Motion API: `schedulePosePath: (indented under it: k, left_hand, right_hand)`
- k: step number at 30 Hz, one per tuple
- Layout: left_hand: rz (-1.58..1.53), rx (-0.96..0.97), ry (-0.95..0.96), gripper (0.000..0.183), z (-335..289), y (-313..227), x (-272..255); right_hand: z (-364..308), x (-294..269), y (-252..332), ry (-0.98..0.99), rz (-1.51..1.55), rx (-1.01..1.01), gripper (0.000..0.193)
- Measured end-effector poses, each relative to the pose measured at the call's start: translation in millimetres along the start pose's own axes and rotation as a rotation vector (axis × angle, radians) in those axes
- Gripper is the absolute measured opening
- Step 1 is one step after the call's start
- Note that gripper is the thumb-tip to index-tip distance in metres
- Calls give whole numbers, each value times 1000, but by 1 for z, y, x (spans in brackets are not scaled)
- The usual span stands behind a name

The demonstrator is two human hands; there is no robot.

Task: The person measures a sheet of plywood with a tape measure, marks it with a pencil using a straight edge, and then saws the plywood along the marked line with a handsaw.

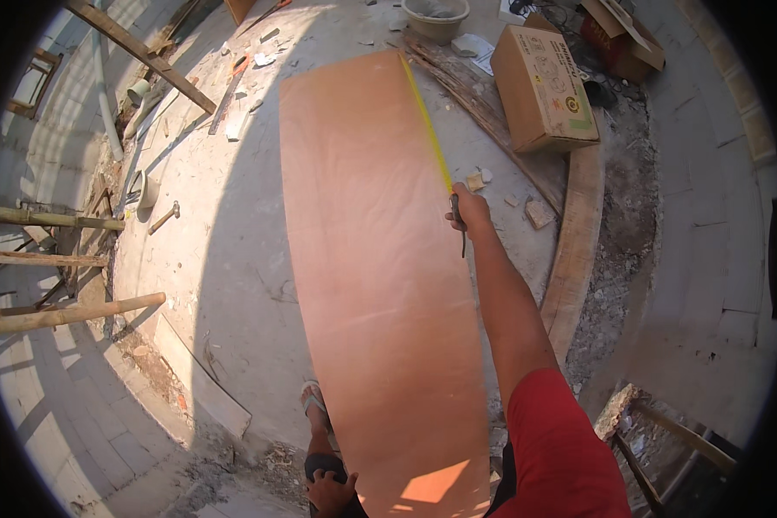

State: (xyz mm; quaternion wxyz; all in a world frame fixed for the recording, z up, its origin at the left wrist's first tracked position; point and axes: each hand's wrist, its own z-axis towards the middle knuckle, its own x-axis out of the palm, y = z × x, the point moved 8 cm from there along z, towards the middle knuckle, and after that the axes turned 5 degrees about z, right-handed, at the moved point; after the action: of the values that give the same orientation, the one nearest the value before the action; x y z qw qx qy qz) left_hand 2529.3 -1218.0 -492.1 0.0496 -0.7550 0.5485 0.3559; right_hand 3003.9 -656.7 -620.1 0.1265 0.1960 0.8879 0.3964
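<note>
Sunlight is flooding the concrete floor toward ten o'clock, shade covering the centre.
Pale sheen is washing the brown board; a sunlit patch is glowing near six o'clock; fisheye distortion is bending the wall at three.

We count one tape measure in our right hand, one plywood sheet alongside both it and our left hand, two cardboard boxes beyond the right hand and rightward, one round tub farther ahead, and one hammer well leftward.
</note>
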Motion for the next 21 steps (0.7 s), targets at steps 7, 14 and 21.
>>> schedulePosePath:
  k: [7,14,21]
  left_hand:
    - [61,-12,46,79,23,-17,-4]
    - [92,-41,91,78,-3,8,-39]
    - [165,35,42,74,-6,29,-28]
  right_hand:
    - [43,14,-5,5,-3,-6,40]
    - [28,32,6,4,4,34,41]
    - [-37,-44,-94,-75,21,219,36]
